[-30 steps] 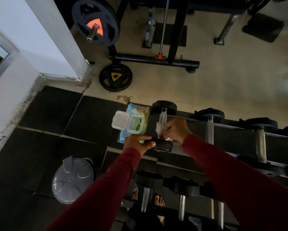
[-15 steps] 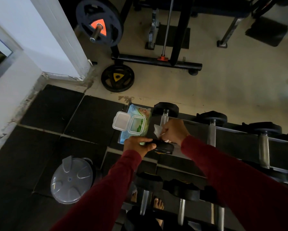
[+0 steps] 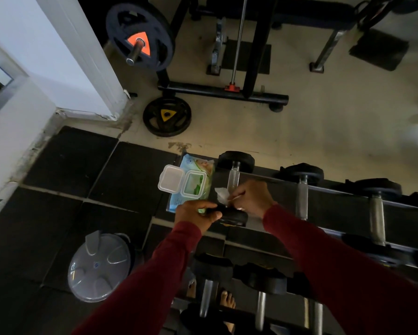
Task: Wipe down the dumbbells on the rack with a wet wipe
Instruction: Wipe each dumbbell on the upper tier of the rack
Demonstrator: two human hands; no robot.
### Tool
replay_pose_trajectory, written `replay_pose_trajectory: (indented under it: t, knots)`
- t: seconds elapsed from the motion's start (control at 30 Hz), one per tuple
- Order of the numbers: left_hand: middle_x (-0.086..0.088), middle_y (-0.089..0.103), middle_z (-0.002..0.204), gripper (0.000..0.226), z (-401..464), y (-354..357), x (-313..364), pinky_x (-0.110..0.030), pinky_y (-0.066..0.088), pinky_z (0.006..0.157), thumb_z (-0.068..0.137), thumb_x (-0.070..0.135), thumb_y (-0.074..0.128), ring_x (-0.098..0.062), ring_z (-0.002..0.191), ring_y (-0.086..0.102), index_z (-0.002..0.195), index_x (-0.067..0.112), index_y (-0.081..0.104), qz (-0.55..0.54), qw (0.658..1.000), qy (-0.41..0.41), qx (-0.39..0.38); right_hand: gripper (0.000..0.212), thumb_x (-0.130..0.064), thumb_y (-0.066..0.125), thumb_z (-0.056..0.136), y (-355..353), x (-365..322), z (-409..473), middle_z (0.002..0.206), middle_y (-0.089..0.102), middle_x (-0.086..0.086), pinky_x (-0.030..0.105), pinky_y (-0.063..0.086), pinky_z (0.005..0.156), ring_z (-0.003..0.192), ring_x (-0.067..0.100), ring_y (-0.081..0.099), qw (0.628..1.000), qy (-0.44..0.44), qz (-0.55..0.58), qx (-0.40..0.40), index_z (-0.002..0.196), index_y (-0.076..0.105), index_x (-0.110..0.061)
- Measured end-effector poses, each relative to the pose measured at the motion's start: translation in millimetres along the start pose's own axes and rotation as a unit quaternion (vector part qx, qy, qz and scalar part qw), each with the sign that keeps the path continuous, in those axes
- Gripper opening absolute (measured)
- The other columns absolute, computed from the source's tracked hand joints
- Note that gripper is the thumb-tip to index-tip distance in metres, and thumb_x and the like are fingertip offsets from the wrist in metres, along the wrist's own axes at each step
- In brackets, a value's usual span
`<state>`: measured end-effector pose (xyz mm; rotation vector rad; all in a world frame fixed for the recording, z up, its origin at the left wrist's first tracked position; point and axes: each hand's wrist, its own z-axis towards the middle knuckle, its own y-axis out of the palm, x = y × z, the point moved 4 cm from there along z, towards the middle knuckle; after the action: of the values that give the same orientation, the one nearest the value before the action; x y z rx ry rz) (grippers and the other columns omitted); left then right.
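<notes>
At rack's [image 3: 270, 228] left end, dumbbell [image 3: 234, 182] lay on the top shelf — left hand [image 3: 193, 213] gripped its near head, right hand [image 3: 251, 198] pinched wet wipe [image 3: 222, 195] against the handle. Heavy, rigid, likely slick when wet — steady by the head.

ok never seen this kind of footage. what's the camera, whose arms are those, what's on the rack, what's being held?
No robot here: a person wears one wide-angle camera on the head, looking down at their own arms in red sleeves. The left hand has its grip on the near end of a dumbbell lying on the top shelf of the rack. The right hand pinches a white wet wipe against the dumbbell's handle. Beside it lies a wipes pack, lid flipped open. More dumbbells sit to the right and on the shelf below.
</notes>
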<state>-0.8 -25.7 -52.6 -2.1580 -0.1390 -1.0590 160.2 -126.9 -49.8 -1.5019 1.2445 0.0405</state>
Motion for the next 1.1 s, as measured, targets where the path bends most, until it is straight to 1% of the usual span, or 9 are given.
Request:
replay_pose_trajectory:
  t: [0.13,0.23,0.37,0.5,0.7,0.83,0.93,1.03,1.1]
  knots:
    - [0.009,0.070,0.118,0.063,-3.7,7.0,-0.7,-0.033,0.051,0.100,0.059,0.043,0.092,-0.005,0.099,0.067,0.118,0.034,0.069,-0.003,0.996,-0.008,-0.087,0.014,-0.018,0.083,0.076,3.2,1.4,-5.2,0.097,0.073,-0.002,0.012,0.052,0.074,0.083,0.001,0.065,0.998,-0.001,0.039,0.048,0.089,0.077,-0.017]
    - [0.007,0.071,0.117,0.063,0.4,9.6,-2.0,-0.038,0.051,0.102,0.055,0.038,0.095,-0.008,0.099,0.068,0.113,0.037,0.071,0.004,0.997,-0.017,-0.070,0.013,-0.016,0.080,0.078,1.7,2.1,1.0,0.100,0.072,-0.001,0.011,0.053,0.073,0.084,0.001,0.066,0.987,0.010,0.096,0.127,0.091,0.076,-0.016]
    - [0.010,0.069,0.119,0.059,2.8,6.6,1.9,-0.033,0.044,0.108,0.054,0.035,0.095,-0.009,0.106,0.064,0.109,0.039,0.073,0.018,0.998,-0.021,-0.051,0.013,-0.012,0.076,0.083,-12.2,6.6,19.3,0.101,0.074,0.000,0.018,0.056,0.080,0.083,0.002,0.067,0.960,0.059,0.161,0.220,0.095,0.076,-0.016]
    - [0.008,0.067,0.124,0.059,3.4,4.2,3.0,-0.021,0.035,0.107,0.057,0.026,0.095,-0.006,0.117,0.056,0.111,0.034,0.073,0.012,0.999,-0.028,-0.045,0.014,-0.013,0.071,0.087,-12.3,-4.1,32.5,0.102,0.072,0.002,0.026,0.058,0.081,0.082,0.009,0.067,0.955,0.033,0.061,0.290,0.098,0.077,-0.019]
    - [0.006,0.065,0.123,0.058,1.6,0.4,7.3,-0.019,0.030,0.103,0.059,0.021,0.094,-0.005,0.116,0.047,0.113,0.029,0.073,0.004,0.998,-0.046,-0.047,0.029,-0.008,0.057,0.095,2.5,-4.9,22.6,0.116,0.057,-0.002,0.009,0.043,0.084,0.093,0.003,0.054,0.971,-0.018,0.008,0.238,0.120,0.069,-0.017]
    - [0.007,0.065,0.123,0.057,0.7,-1.8,10.9,-0.016,0.028,0.100,0.060,0.020,0.093,-0.003,0.114,0.048,0.112,0.030,0.073,0.002,0.997,-0.048,-0.053,0.016,-0.019,0.062,0.095,3.9,14.6,26.1,0.095,0.073,0.001,0.028,0.055,0.089,0.078,0.008,0.066,0.954,0.112,0.128,0.248,0.103,0.074,-0.025]
    - [0.007,0.064,0.127,0.057,0.5,-2.9,12.6,-0.018,0.027,0.103,0.061,0.021,0.092,-0.005,0.119,0.047,0.113,0.032,0.072,0.010,0.997,-0.054,-0.055,0.020,-0.030,0.062,0.093,8.2,21.2,27.8,0.095,0.072,-0.008,0.038,0.052,0.098,0.095,0.013,0.066,0.940,0.184,0.195,0.214,0.078,0.071,-0.040]
    - [0.006,0.066,0.126,0.058,0.8,-3.4,13.6,-0.019,0.030,0.103,0.059,0.021,0.093,-0.007,0.120,0.051,0.112,0.032,0.073,0.007,0.997,-0.054,-0.054,0.030,-0.023,0.067,0.089,5.3,26.3,30.9,0.088,0.071,-0.007,0.036,0.053,0.097,0.092,0.014,0.066,0.918,0.235,0.220,0.234,0.064,0.070,-0.039]
    - [0.006,0.066,0.125,0.057,0.6,-3.5,13.9,-0.021,0.032,0.104,0.059,0.021,0.094,-0.010,0.122,0.053,0.111,0.033,0.073,0.004,0.997,-0.058,-0.056,0.017,-0.018,0.066,0.091,2.0,21.0,32.2,0.092,0.074,-0.002,0.022,0.053,0.089,0.079,0.006,0.064,0.924,0.199,0.212,0.249,0.085,0.077,-0.031]
